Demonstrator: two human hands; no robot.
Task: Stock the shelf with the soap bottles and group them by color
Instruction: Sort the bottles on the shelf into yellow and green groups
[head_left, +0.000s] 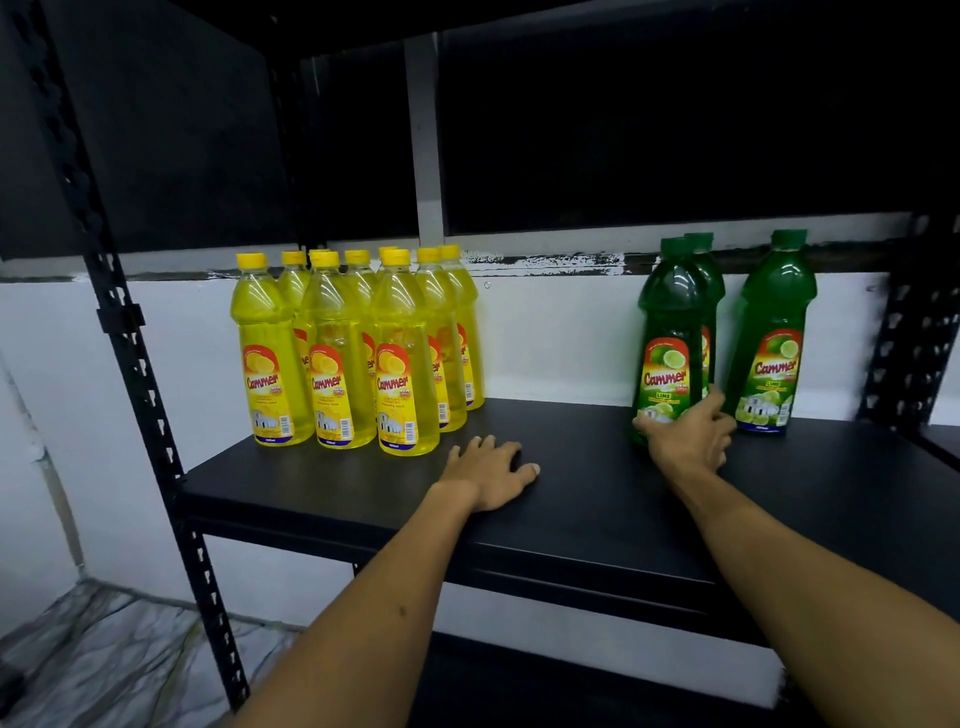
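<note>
Several yellow soap bottles (343, 353) stand grouped at the left of the black shelf board (582, 499). At the right stand three green bottles: a front one (670, 332), one close behind it (709, 291), and one further right (769, 338). My right hand (688, 436) grips the base of the front green bottle, fingers curled round its lower part. Flat on the board, just right of the yellow group, rests my left hand (491, 470) with fingers straight and nothing in it.
A black perforated upright (130, 338) rises at the left, another upright (904, 353) at the right. A white wall lies behind the bottles. A lower shelf (571, 686) and a marbled floor (104, 654) show below. A bare stretch of board separates the two colour groups.
</note>
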